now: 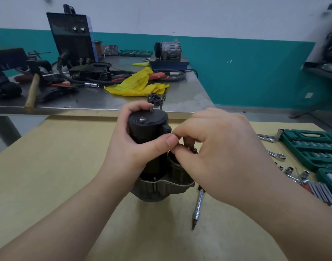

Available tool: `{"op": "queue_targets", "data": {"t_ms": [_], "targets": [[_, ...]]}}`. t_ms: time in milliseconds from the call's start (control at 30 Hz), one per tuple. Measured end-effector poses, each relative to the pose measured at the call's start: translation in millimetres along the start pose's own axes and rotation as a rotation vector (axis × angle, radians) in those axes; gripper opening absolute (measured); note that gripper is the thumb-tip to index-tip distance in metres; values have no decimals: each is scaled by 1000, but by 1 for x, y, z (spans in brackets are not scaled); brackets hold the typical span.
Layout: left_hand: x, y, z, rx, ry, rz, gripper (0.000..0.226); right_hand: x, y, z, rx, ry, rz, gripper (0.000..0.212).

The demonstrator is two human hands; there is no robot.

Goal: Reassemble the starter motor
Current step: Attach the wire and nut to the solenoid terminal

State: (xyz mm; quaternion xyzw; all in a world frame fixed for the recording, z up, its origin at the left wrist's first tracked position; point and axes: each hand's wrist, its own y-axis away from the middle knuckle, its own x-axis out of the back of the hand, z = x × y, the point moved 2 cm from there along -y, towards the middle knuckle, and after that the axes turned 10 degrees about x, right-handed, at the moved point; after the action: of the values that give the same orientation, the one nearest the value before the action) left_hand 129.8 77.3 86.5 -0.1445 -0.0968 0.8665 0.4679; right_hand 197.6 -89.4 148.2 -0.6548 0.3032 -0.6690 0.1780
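Note:
The starter motor (148, 129) stands upright on the wooden table (58, 166), black cylinder on top, grey cast housing (154, 191) at the bottom. My left hand (127, 144) grips the black cylinder from the left, thumb across its front. My right hand (214, 147) comes in from the right and pinches a small dark part at the terminal on top of the solenoid (177, 170). What the fingertips hold is mostly hidden. A small bolt (142, 119) sits in the black end cap.
A screwdriver-type bit driver (197, 206) lies just right of the motor. A green socket set (312, 149), loose sockets (293, 171) and wrenches (276, 155) fill the right. Behind, a steel bench (189, 95) carries a yellow rag (139, 83), a hammer (32, 91), a welder and a compressor.

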Motion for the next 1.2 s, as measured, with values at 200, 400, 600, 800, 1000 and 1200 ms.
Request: {"op": "queue_targets", "data": {"t_ms": [200, 400, 600, 800, 1000, 1200], "targets": [[1, -1, -1, 10, 19, 8, 69, -2, 0, 2, -100, -73, 44, 19], [1, -1, 0, 16, -23, 22, 77, -8, -4, 6, -177, -141, -22, 15], [0, 0, 0, 8, -74, 7, 82, -12, -4, 11, -279, -159, -113, 22], [-3, 0, -3, -13, -59, 30, 80, -9, 5, 12, -297, -171, -93, 24], [3, -3, -5, -11, -29, 58, 73, -16, 20, 0, -214, -148, 9, 31], [4, 0, -6, -42, -43, 39, 74, -22, 17, 4, -76, -13, -49, 27]]}}
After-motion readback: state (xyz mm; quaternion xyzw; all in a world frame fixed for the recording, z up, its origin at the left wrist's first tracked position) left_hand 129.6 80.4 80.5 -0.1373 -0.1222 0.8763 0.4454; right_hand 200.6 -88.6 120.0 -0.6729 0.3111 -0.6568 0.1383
